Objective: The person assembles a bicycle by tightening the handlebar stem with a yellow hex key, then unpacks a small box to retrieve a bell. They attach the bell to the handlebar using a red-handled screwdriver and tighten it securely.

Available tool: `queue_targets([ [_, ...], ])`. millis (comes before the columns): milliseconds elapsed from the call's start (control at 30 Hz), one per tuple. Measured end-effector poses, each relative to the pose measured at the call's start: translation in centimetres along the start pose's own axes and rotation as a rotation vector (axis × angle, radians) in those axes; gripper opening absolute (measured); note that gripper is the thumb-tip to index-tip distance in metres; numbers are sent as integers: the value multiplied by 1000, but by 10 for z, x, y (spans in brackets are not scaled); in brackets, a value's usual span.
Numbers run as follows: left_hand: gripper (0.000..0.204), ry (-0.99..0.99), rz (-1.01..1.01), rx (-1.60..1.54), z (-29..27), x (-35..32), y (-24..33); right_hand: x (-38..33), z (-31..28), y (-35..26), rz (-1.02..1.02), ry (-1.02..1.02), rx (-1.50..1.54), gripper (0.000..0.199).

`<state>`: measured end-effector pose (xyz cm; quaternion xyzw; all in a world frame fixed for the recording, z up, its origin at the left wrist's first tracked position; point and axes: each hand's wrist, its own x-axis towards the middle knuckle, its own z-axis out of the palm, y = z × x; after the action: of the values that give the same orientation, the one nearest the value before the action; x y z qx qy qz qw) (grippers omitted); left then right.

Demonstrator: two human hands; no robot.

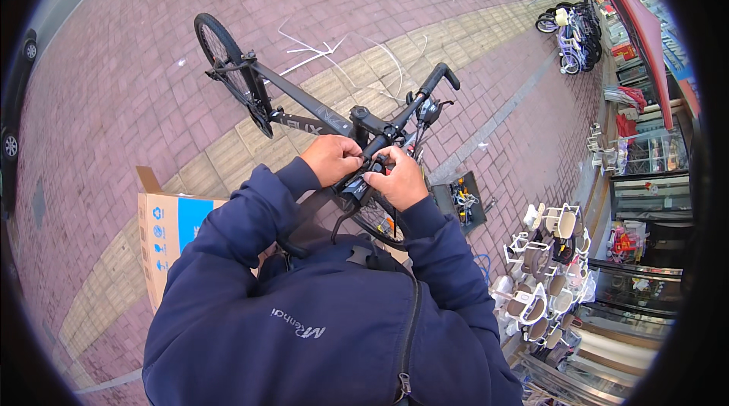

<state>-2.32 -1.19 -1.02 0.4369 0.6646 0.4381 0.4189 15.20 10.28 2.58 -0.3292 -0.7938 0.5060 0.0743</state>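
A black bicycle (296, 95) stands before me, its rear wheel (220, 57) toward the far left. Its handlebar (410, 108) runs from the upper right down toward my body. Over the near half of the bar, beside the stem, both hands work close together. My left hand (332, 161) is closed, fingertips pinched at the bar. Thumb and fingers of my right hand (399, 180) are closed around a small part there, just above the black brake lever and shifter unit (352, 189). What exactly the fingertips grip is hidden. Beneath sits the front wheel (381, 222), partly covered.
An open toolbox (460, 203) lies right of the front wheel. At my left stands a cardboard box (161, 235). White strips (326, 51) lie on the brick paving beyond the frame. White child seats (550, 269) are piled at the right, near shopfronts; small bikes (573, 38) stand farther off.
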Motion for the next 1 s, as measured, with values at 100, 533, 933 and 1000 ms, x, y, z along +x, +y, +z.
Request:
queue_targets([
  [100, 24, 70, 55, 57, 3, 4, -8, 8, 4, 4, 14, 20, -127, 43],
  [533, 24, 8, 41, 145, -2, 14, -24, 42, -14, -30, -76, -219, -541, 41],
  [933, 25, -186, -101, 27, -14, 15, -27, 54, 6, -48, -17, -391, -836, 33],
  [1000, 25, -233, -182, 11, -15, 18, -29, 59, 9, -51, -9, -436, -891, 36],
])
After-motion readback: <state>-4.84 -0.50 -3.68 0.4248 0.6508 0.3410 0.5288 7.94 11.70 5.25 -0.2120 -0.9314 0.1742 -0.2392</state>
